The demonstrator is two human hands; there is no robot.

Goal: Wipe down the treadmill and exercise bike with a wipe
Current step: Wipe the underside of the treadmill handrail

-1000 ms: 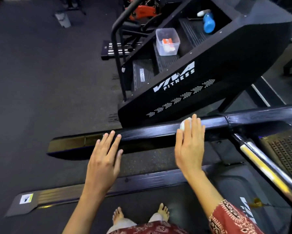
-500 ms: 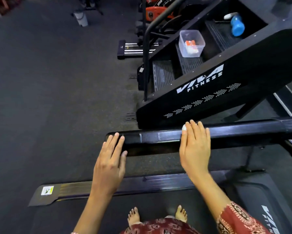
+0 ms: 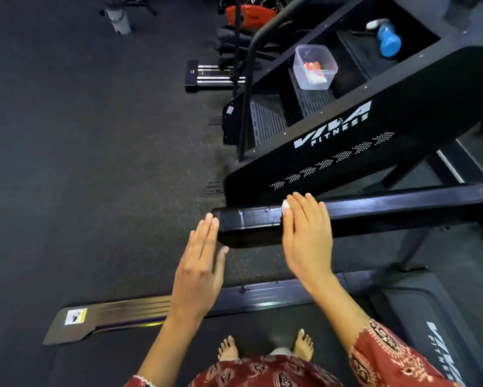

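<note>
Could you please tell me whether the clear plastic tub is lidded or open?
Open: the clear square plastic tub has no lid; an orange-and-white packet lies inside.

Glossy black treadmill handrail (image 3: 374,210), pale sheen on top. Small white wipe (image 3: 285,204). Black stair-machine side panel (image 3: 402,107): white lettering, row of white dotted chevrons. Dark grey rubber floor (image 3: 95,135), finely speckled. Round blue plastic bottle (image 3: 389,43). Clear plastic tub (image 3: 314,51), orange-and-white contents. Red fabric sleeve (image 3: 388,356), cream-and-black print.
</note>
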